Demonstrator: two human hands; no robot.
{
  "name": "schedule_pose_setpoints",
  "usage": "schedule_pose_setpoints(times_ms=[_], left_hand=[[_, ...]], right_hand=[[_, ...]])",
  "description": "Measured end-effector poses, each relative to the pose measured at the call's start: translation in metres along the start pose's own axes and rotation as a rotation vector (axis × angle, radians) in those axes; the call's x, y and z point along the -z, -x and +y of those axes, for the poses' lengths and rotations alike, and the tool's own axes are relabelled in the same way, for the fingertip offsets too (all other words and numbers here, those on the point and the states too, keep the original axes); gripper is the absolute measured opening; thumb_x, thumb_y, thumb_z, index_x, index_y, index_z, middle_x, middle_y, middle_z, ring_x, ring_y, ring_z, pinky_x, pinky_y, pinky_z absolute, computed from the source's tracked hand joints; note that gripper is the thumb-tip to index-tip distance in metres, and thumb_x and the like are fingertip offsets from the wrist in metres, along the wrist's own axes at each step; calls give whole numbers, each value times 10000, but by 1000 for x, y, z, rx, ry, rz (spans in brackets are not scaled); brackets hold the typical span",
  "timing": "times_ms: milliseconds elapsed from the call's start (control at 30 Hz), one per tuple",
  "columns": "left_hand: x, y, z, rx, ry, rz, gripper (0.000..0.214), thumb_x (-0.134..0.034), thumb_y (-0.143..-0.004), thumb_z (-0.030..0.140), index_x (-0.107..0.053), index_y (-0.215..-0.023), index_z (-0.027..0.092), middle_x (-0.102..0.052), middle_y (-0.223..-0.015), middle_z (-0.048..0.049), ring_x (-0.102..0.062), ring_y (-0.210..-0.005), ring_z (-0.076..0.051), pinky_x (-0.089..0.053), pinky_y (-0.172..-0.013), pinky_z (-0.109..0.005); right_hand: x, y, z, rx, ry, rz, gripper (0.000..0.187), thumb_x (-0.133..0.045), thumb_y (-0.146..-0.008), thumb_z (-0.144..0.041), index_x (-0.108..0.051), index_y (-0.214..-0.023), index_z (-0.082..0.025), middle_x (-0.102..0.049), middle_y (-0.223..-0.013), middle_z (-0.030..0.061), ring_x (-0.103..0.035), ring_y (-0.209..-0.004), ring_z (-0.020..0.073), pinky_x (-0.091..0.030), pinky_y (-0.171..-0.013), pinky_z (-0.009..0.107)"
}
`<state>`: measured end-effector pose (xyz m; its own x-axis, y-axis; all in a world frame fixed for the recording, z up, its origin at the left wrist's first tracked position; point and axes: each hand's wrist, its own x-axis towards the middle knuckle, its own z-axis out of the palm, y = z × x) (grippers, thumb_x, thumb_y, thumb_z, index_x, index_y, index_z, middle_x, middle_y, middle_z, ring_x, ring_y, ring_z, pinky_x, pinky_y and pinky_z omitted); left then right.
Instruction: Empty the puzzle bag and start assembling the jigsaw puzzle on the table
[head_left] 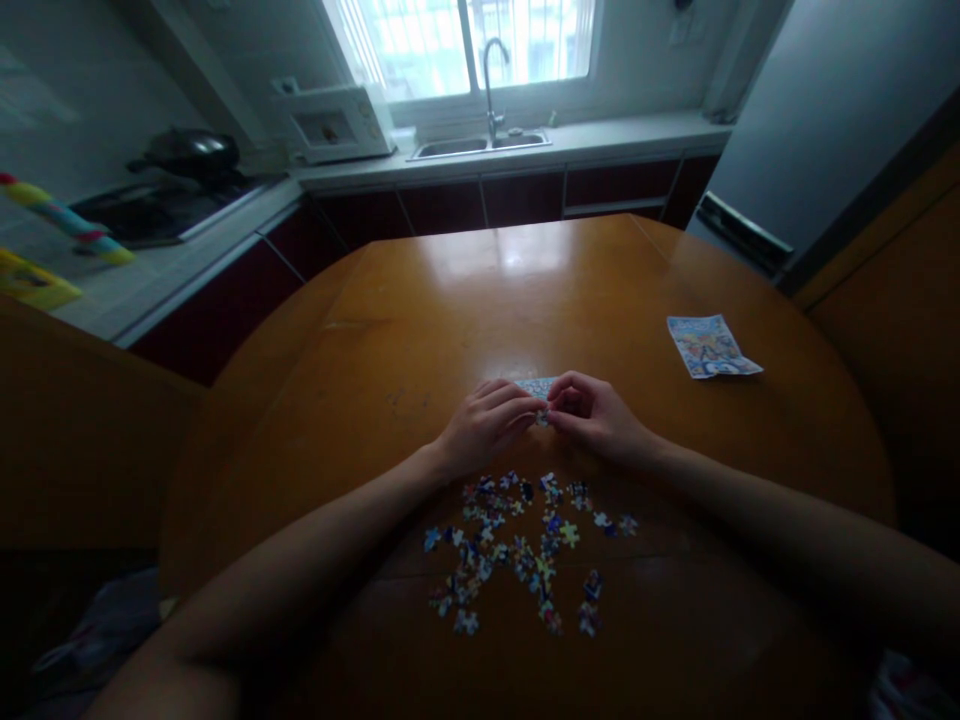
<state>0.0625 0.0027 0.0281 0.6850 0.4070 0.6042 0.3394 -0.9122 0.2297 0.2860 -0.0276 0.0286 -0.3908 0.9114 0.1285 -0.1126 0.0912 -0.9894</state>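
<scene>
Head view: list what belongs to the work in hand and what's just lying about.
Work in hand:
- Partly hidden puzzle section, at the left hand and right hand
- Loose puzzle pieces
- Printed sheet, probably a reference

Just about:
- Dark pan
- Microwave
- Colourful tube

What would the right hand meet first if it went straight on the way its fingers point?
Most likely the left hand: the right hand points at its fingertips, by the pale puzzle section. Whether they already touch is unclear.
</scene>
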Motion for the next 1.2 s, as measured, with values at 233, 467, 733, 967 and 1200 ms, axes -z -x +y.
schedule_pose_setpoints(times_ms=[233,467,733,967,1200], left_hand=[[1,1,-2,-20,8,-23,145,-612,-1000,291,-645,-1133,246,-727,-1006,-27,-650,-946,-164,-517,-858,-323],[2,-1,0,-16,27,33,141,-680,-951,305,-637,-1067,238,-724,-944,-14,-645,-893,-168,-515,-813,-326],[2,-1,0,-29,47,88,145,-709,-925,272,-645,-1048,226,-727,-928,-16,-647,-874,-166,-513,-797,-324],[4,0,1,-12,107,93,224,-687,-946,291,-639,-1151,214,-716,-1006,-49,-648,-926,-180,-543,-816,-340],[1,1,-3,98,97,-30,329,-528,-1013,202,-602,-1333,228,-693,-1232,-71,-593,-1130,-212,-537,-983,-421]], right_hand=[[2,-1,1,15,63,-18,301,-781,-832,-382,-591,-965,-190,-634,-772,-14,-573,-701,125,-471,-636,277],[7,0,-3,258,388,9,129,-706,-896,-290,-636,-905,-182,-631,-832,14,-571,-736,134,-495,-674,293],[7,3,-7,626,606,-88,30,-629,-944,-164,-657,-942,-176,-631,-973,57,-621,-900,157,-539,-785,325],[11,2,-11,653,651,-101,64,-613,-962,-181,-674,-946,-194,-640,-959,52,-632,-877,153,-551,-764,315],[59,-12,-19,658,763,67,64,-658,-931,-191,-711,-933,-227,-664,-946,51,-651,-855,179,-549,-742,340]])
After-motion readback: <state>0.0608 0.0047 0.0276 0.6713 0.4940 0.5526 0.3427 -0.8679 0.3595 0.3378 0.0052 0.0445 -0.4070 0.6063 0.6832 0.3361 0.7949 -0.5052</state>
